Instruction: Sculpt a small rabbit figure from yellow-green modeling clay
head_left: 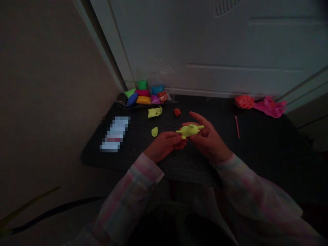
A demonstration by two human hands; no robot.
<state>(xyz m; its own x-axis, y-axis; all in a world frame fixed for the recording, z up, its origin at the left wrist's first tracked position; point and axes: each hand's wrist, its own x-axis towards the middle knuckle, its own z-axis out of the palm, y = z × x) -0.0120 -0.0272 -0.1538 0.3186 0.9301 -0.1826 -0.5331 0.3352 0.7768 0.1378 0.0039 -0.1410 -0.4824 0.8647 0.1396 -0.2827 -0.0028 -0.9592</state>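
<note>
Yellow figure (190,130) in half-open right hand (212,144)

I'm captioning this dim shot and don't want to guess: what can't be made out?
All in the head view:
Yellow figure: underside mostly hidden by the left hand and right hand.
Bright panel: content blurred by pixelation.
Pink stick: tip details too small and dark.
Right sleeve: cut off by the lower edge.
</note>
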